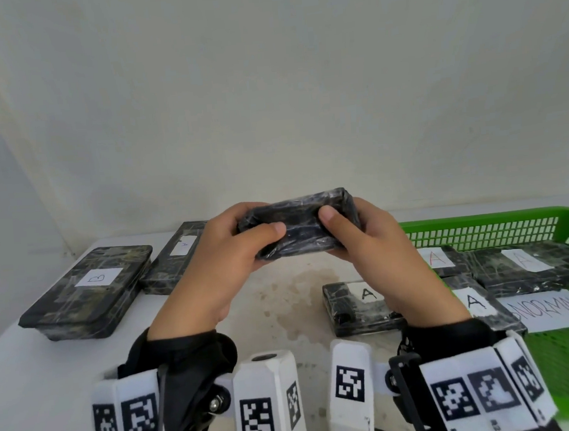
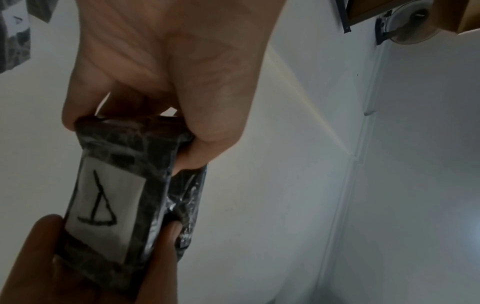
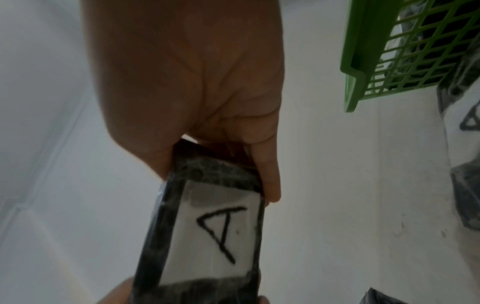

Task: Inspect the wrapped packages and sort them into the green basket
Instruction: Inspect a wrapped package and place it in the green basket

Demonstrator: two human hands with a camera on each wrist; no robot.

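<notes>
Above the table (image 1: pixel 282 293), at mid-scene: package (image 1: pixel 299 226) lifted clear and held between both hands, long axis running nine to three, tilted a touch up toward three. Left hand (image 1: pixel 225 253) clamped on the nine o'clock end, thumb on the near face, fingers curled behind. Right hand (image 1: pixel 367 239) clamped on the three o'clock end in the same way. Nothing slack on either side; both grasping the package. White label (image 3: pixel 215 230) with a black "A" turned down and away from the head view, plain in both wrist views.

Basket (image 1: pixel 479 223) at three to four o'clock from the package, just beside the right forearm, already holding several "A" packages (image 1: pixel 528 260) and a "NORMAL" sheet (image 1: pixel 549 309). Right hand the nearer one for the drop, probably. Another "A" package (image 1: pixel 357 306) on the table at five o'clock. At nine o'clock, well apart, a "B" package (image 1: pixel 89 289) and one more "A" package (image 1: pixel 175 256), not yet sorted.
</notes>
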